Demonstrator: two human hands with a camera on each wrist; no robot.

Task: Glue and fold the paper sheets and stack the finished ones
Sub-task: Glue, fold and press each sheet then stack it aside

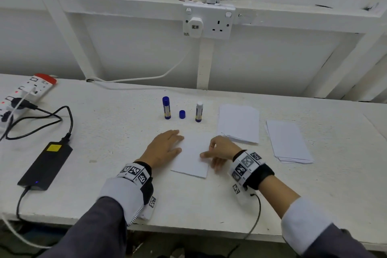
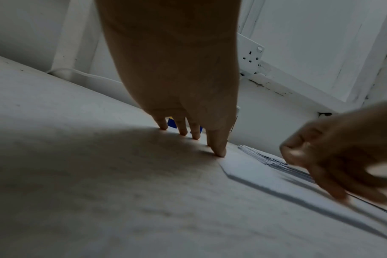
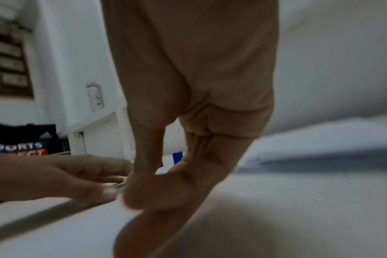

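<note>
1. The left hand lies flat, fingers straight, pinning the folded sheet's left edge near the tabletop's front middle.
2. The right hand, grasping nothing, presses fingertips along the right edge, probably sealing glue.
3. The uncapped glue stick stands behind, within reach; two paper stacks wait right.

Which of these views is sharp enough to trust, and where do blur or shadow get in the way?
Head view: sharp and evenly lit, wall beams bowed by the wide lens; sheet clear between left hand and right hand. Left wrist view: dim, the hand's shadow darkens the table, right hand smeared. Right wrist view: blurred throughout, fingers and background soft.
</note>
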